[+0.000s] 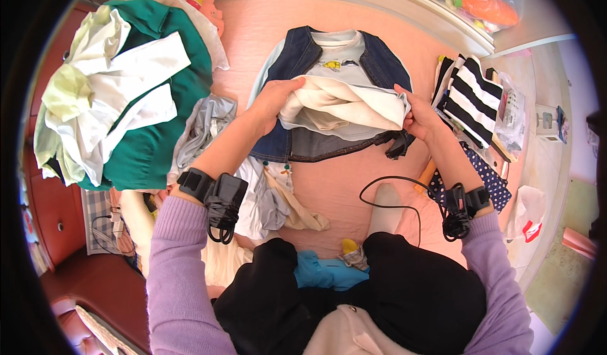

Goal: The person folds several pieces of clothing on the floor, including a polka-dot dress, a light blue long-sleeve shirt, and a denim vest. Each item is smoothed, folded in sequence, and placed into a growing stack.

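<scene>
On the peach bedsheet lies a light long-sleeved shirt with a small printed design, inside a dark blue denim vest. Its cream-coloured lower part is raised and bunched between both hands. My left hand grips that fabric at its left edge, thumb on top. At the right edge, my right hand pinches the same fabric. Below the right hand a black strap or ribbon rests over the vest's hem.
A pile of clothes with a green garment and white ones stands at the left. Crumpled grey and white garments lie nearer me. At the right are a black-and-white striped cloth and a polka-dot cloth. A black cable loops from the right wrist.
</scene>
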Action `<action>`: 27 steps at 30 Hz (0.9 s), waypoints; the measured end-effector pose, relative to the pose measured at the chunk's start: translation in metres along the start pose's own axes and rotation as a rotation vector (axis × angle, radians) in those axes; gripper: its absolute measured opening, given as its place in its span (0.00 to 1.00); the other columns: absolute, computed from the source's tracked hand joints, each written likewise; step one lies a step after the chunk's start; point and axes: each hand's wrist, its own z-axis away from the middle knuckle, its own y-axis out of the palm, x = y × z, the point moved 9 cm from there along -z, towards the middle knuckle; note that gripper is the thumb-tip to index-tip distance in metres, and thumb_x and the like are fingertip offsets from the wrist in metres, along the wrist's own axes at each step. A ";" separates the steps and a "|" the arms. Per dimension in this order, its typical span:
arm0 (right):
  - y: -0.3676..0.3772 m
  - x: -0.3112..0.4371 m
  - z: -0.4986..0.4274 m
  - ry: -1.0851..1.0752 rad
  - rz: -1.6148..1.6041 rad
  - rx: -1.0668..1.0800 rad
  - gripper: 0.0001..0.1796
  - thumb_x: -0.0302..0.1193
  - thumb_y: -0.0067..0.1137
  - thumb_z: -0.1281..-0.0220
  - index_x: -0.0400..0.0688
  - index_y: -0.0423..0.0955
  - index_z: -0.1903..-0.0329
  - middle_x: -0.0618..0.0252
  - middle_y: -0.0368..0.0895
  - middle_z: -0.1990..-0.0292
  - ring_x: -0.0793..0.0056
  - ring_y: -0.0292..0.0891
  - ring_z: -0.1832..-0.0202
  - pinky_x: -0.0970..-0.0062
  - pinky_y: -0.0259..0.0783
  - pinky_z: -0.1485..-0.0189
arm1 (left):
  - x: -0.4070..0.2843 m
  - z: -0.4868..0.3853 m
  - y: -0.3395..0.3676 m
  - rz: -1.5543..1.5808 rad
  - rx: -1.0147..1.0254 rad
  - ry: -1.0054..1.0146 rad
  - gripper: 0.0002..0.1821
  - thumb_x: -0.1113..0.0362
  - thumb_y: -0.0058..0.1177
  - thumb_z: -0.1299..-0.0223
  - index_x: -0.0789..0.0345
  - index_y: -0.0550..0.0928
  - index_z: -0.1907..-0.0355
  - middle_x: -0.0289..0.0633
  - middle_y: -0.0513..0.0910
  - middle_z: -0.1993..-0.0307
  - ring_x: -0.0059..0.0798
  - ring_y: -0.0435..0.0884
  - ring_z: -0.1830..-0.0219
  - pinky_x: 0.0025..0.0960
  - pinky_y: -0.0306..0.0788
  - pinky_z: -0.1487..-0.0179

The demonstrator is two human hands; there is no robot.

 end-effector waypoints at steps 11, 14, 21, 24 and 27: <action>-0.001 -0.019 0.010 -0.003 0.641 0.208 0.17 0.44 0.64 0.37 0.46 0.79 0.73 0.76 0.74 0.83 0.87 0.65 0.86 0.86 0.61 0.81 | 0.033 0.027 0.012 -0.170 0.342 -0.060 0.16 0.62 0.59 0.36 0.70 0.86 0.52 0.38 0.87 0.59 0.20 0.84 0.59 0.23 0.76 0.53; 0.000 -0.037 0.018 0.054 0.835 0.363 0.18 0.44 0.67 0.39 0.46 0.79 0.77 0.73 0.76 0.80 0.86 0.71 0.80 0.85 0.69 0.74 | 0.060 0.042 0.024 -0.326 0.503 -0.120 0.13 0.68 0.58 0.39 0.68 0.87 0.53 0.33 0.87 0.64 0.13 0.79 0.65 0.19 0.73 0.57; 0.012 -0.065 0.020 -0.024 1.227 0.601 0.18 0.42 0.65 0.38 0.39 0.80 0.73 0.69 0.79 0.78 0.81 0.77 0.74 0.79 0.73 0.68 | 0.036 0.040 0.048 -1.089 0.347 0.524 0.19 0.63 0.65 0.49 0.61 0.86 0.52 0.38 0.82 0.59 0.32 0.78 0.55 0.32 0.73 0.52; 0.012 -0.052 0.004 -0.120 1.162 0.383 0.15 0.38 0.63 0.38 0.38 0.79 0.61 0.61 0.81 0.77 0.72 0.80 0.73 0.72 0.75 0.66 | -0.001 0.040 0.035 -1.415 -0.275 0.852 0.34 0.62 0.68 0.53 0.61 0.75 0.39 0.44 0.72 0.46 0.45 0.73 0.47 0.40 0.70 0.43; 0.020 -0.031 0.001 -0.399 1.343 0.208 0.15 0.30 0.60 0.35 0.41 0.73 0.48 0.64 0.79 0.76 0.76 0.76 0.78 0.72 0.73 0.72 | 0.003 0.024 0.014 -1.520 -0.499 0.711 0.42 0.65 0.67 0.55 0.62 0.67 0.33 0.48 0.73 0.48 0.45 0.74 0.48 0.40 0.70 0.44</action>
